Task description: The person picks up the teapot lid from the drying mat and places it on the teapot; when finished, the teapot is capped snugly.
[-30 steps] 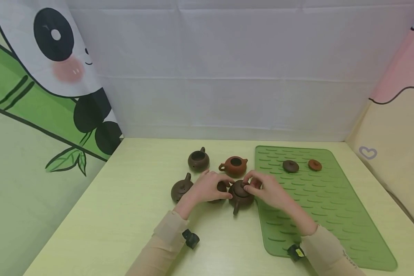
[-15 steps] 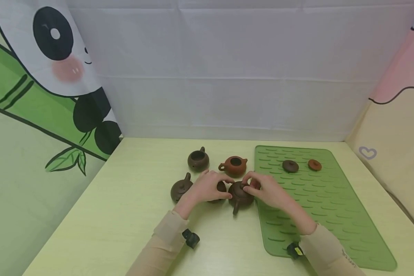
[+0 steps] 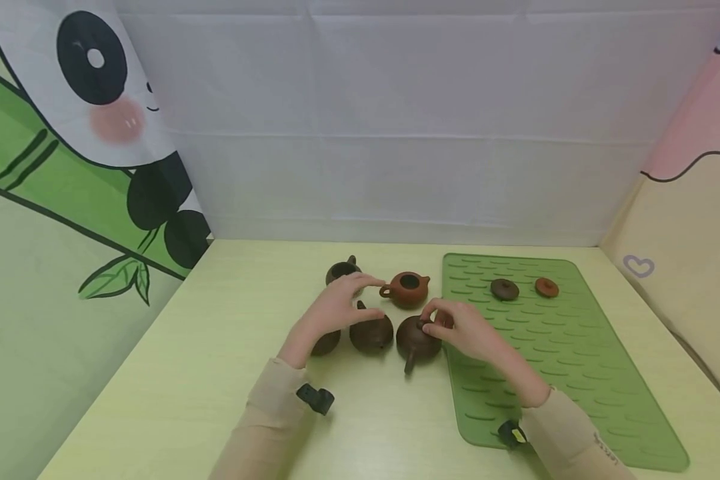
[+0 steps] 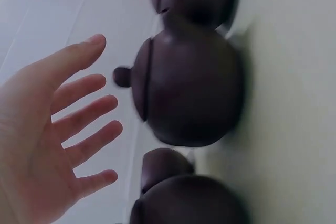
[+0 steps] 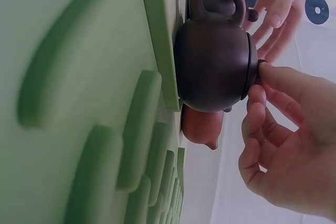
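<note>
My right hand [image 3: 465,330] pinches the knob of the lid [image 5: 253,66] on a dark brown teapot [image 3: 419,347]. That lid sits down in the teapot's mouth, and the teapot stands at the green mat's left edge. Fingers spread, my left hand [image 3: 330,307] hovers over the pots to the left, holding nothing. Below its thumb is a second lidded brown teapot [image 3: 371,337]; in the left wrist view the hand is apart from its knob. A third brown teapot [image 3: 327,343] is partly hidden under the left wrist.
Behind stand a reddish teapot [image 3: 417,293] and a brown teapot [image 3: 338,271], both without lids; the left hand partly covers the brown one. On the green mat [image 3: 552,373] at right lie a dark lid [image 3: 505,289] and a reddish lid [image 3: 547,287].
My left hand has come off the right teapot and moved left, uncovering the middle teapot. The lid under my right hand has settled lower into its pot. The right hand has barely moved.
</note>
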`<state>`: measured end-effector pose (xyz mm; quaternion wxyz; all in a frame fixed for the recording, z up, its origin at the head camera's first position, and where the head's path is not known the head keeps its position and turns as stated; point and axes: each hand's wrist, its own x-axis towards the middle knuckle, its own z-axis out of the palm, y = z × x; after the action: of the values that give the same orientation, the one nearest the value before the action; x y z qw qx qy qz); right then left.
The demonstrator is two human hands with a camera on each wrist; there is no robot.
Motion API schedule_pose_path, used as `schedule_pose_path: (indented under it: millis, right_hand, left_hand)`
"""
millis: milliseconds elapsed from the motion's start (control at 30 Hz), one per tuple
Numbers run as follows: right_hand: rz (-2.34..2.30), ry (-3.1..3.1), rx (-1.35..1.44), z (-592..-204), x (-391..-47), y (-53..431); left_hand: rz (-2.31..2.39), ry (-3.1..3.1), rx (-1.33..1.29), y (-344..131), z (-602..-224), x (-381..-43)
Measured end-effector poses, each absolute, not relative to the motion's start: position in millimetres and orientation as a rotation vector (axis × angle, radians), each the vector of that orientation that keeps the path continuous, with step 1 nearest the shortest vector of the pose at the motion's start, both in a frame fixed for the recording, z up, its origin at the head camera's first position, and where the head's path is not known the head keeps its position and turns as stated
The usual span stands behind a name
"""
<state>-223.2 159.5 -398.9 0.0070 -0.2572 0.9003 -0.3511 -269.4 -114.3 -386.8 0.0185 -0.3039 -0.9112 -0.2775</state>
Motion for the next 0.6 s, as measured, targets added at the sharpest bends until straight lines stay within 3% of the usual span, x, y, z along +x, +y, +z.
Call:
schedule_pose_path:
  millis: [600]
  right_hand:
    - [-1.110, 2.803, -0.797, -402, -224, 161]
  left_hand:
    - [-1.039, -2.844, -0.743, -181, -359, -312]
